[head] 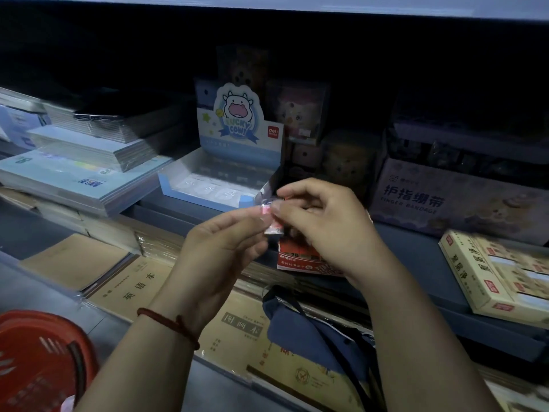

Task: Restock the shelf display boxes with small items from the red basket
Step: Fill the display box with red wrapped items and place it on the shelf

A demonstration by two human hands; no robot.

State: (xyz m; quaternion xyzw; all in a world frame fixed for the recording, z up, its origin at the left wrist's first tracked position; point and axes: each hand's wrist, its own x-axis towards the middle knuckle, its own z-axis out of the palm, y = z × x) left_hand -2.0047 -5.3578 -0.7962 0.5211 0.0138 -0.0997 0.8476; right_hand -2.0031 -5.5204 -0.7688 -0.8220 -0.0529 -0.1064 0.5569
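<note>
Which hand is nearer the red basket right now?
Left. The left hand is above-right of the red basket; the right hand lies farther right. Both pinch a small packet.

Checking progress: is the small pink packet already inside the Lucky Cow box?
No, the left hand and right hand both pinch the packet in front of the box.

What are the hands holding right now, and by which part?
A small pink packet, pinched between both hands: the left hand at its left edge, the right hand at its right edge.
</note>
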